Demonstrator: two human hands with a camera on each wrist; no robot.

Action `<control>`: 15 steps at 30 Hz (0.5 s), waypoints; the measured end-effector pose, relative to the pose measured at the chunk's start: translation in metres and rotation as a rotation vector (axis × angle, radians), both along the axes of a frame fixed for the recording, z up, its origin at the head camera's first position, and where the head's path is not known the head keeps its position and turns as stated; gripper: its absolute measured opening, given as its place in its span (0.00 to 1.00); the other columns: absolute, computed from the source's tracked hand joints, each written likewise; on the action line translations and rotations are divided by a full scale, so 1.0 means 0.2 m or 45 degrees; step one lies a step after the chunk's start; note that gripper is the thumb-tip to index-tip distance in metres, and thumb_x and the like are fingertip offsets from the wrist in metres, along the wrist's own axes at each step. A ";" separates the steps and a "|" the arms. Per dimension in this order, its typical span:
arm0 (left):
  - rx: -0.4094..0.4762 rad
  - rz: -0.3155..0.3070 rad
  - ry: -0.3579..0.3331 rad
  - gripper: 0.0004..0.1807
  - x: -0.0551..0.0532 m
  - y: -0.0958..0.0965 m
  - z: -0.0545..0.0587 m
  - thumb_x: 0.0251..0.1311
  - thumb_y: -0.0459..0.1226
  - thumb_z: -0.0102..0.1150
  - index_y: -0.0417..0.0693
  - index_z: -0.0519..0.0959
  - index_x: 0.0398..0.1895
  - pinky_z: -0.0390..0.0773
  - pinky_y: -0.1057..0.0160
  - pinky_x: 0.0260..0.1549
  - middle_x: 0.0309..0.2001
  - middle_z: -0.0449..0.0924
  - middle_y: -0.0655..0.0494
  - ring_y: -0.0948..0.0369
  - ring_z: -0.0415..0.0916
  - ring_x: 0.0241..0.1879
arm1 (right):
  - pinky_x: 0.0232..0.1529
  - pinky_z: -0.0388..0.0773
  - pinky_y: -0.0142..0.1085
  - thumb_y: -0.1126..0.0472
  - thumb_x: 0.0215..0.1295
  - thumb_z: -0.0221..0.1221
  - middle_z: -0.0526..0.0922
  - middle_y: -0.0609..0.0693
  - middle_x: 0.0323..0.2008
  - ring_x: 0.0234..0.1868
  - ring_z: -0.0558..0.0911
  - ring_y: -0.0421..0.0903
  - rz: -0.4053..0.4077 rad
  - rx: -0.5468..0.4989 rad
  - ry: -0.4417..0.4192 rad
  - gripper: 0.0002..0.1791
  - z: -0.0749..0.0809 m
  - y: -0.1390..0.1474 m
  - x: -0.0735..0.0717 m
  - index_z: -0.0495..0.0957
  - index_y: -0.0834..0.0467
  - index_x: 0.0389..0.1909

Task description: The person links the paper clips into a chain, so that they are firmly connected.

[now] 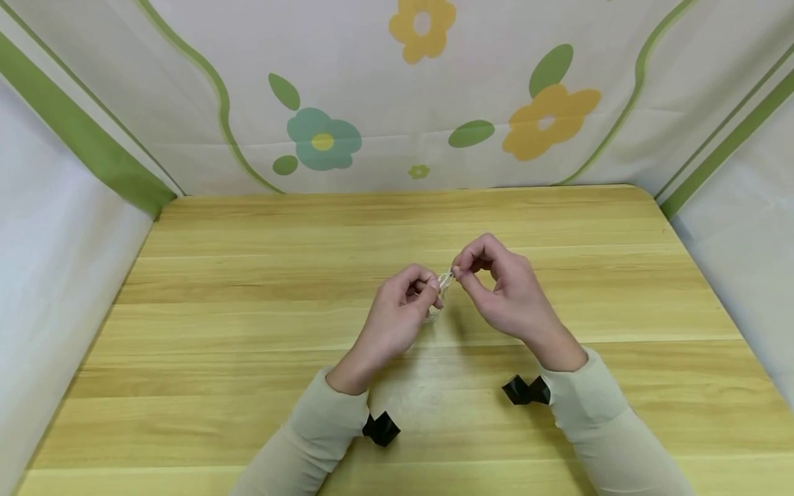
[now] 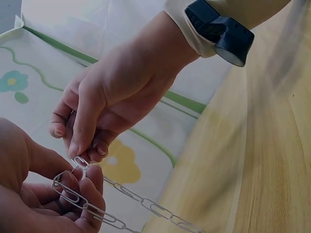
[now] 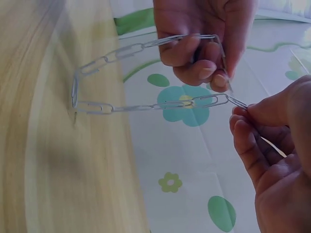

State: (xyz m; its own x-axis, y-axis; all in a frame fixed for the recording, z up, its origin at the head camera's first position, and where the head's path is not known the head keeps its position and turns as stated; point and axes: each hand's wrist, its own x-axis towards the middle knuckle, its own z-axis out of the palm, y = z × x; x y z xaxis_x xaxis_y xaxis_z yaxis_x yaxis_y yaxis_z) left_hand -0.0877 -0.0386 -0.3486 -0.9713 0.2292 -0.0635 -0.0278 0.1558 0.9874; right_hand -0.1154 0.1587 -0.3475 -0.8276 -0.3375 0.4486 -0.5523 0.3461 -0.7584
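Note:
A chain of silver paper clips (image 3: pixel 170 105) hangs in a loop between my two hands above the wooden table. My left hand (image 1: pixel 397 310) pinches a clip near one end between thumb and fingers. Close beside it, my right hand (image 1: pixel 511 293) pinches a clip at the other end with thumb and forefinger. Seen from the left wrist, the two end clips (image 2: pixel 81 162) come together at the fingertips; whether they are linked I cannot tell. Fingers hide part of these clips. The loop's lower part droops towards the tabletop in the right wrist view.
The wooden table (image 1: pixel 217 310) spreads under both hands. White cloth (image 1: pixel 372 83) with printed flowers stands behind it and along the sides. A black wrist camera (image 1: pixel 381 428) sits at the left cuff, another black camera (image 1: pixel 526 390) at the right cuff.

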 end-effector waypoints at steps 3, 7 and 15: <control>0.011 -0.007 -0.002 0.08 0.00 0.00 0.00 0.80 0.34 0.54 0.40 0.81 0.43 0.74 0.69 0.34 0.36 0.83 0.48 0.38 0.79 0.41 | 0.46 0.81 0.27 0.78 0.69 0.64 0.88 0.54 0.37 0.40 0.84 0.39 -0.004 -0.011 -0.005 0.11 -0.01 0.00 0.00 0.73 0.62 0.37; 0.060 -0.008 -0.028 0.07 0.00 0.00 -0.01 0.80 0.33 0.54 0.40 0.81 0.43 0.76 0.67 0.36 0.36 0.83 0.48 0.39 0.78 0.41 | 0.44 0.81 0.28 0.77 0.70 0.64 0.87 0.50 0.37 0.40 0.84 0.39 0.009 0.018 -0.039 0.12 -0.02 0.00 0.00 0.73 0.60 0.35; 0.142 0.018 -0.066 0.08 0.00 0.00 0.01 0.81 0.35 0.55 0.40 0.80 0.44 0.76 0.64 0.37 0.38 0.85 0.48 0.40 0.79 0.42 | 0.45 0.83 0.34 0.70 0.76 0.62 0.84 0.53 0.46 0.43 0.84 0.43 0.089 -0.014 -0.335 0.08 -0.01 0.02 -0.02 0.77 0.63 0.52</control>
